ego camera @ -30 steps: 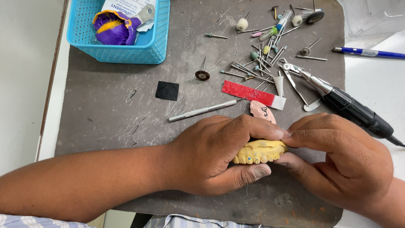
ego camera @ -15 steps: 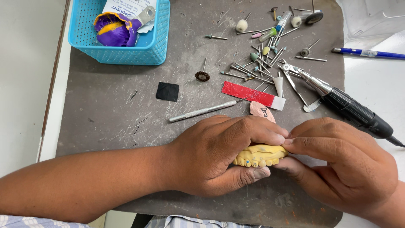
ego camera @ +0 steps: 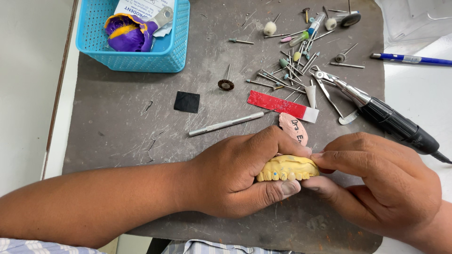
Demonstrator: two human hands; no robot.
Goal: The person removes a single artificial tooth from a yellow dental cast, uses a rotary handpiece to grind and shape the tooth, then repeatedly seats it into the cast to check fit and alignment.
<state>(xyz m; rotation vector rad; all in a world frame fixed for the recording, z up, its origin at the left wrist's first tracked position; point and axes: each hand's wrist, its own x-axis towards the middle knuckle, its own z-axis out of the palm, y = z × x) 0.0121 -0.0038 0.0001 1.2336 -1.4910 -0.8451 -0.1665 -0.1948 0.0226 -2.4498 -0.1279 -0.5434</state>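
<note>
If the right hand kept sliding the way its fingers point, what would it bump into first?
The right hand points leftward, and its fingertips already touch the yellow dental cast. Just behind that is the left hand gripping the cast.

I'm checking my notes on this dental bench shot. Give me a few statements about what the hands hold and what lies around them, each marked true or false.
1. Both hands grip the yellow dental cast. True: left hand and right hand close on it.
2. The blue basket sits at the mat's near right corner. False: it is at the far left.
3. The black handpiece lies untouched, right of the hands. True.
4. The red strip is inside the basket. False: it lies on the grey mat.
5. A blue pen lies off the mat, far right. True.
</note>
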